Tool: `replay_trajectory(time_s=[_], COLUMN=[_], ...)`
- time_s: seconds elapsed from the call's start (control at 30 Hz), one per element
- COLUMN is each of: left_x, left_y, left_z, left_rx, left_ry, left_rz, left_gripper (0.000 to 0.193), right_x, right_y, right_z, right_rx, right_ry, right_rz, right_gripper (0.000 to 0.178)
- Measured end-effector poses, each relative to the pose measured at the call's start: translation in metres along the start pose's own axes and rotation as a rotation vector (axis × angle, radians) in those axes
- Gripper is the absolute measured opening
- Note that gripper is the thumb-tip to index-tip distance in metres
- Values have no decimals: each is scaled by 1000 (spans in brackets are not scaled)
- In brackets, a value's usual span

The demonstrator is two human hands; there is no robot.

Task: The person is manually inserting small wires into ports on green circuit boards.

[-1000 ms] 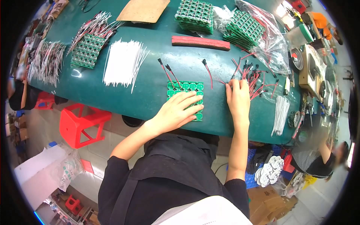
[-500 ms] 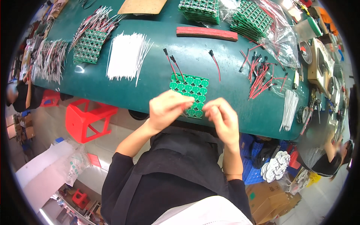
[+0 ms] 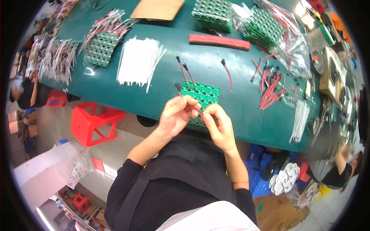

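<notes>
My left hand (image 3: 175,115) is closed on a short red-and-black wire lead (image 3: 197,111), whose black plug (image 3: 178,87) sticks up past the fingers. The thumb and forefinger of my right hand (image 3: 219,127) pinch the lead's other end. Both hands are over the near part of a green circuit board panel (image 3: 211,91) made of round sections. Two more wire leads (image 3: 188,73) lie with their lower ends at the panel's far left corner. Another single lead (image 3: 227,75) rests on the table beyond the panel.
White wires (image 3: 138,61) lie bundled on the left, near a board stack (image 3: 100,48). A red bar (image 3: 219,41) and further board stacks (image 3: 212,15) are at the back. Loose red leads (image 3: 271,88) are heaped right. A red stool (image 3: 86,125) stands beside the table.
My hands have come together on a wire lead, and its black plug now shows above my left hand. The whole view has shifted slightly.
</notes>
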State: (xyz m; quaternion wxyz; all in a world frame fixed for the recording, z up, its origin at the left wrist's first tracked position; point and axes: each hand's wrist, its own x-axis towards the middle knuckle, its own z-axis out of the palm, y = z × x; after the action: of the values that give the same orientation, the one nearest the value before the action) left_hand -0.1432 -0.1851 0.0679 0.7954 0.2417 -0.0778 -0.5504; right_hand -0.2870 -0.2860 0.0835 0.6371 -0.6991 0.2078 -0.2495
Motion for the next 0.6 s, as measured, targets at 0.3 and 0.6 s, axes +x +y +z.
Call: replay_trajectory(time_s=[0.3, 0.6], left_x=[3, 20], left_y=[6, 13], left_z=[25, 26], left_rx=[419, 786], left_ry=[148, 142], left_rz=[124, 79], left_gripper=[22, 17], right_x=[10, 37], right_y=[6, -1], right_z=[1, -18], right_rx=[-602, -951], right_ry=[211, 126], right_rz=[-423, -636], right_gripper=[17, 18])
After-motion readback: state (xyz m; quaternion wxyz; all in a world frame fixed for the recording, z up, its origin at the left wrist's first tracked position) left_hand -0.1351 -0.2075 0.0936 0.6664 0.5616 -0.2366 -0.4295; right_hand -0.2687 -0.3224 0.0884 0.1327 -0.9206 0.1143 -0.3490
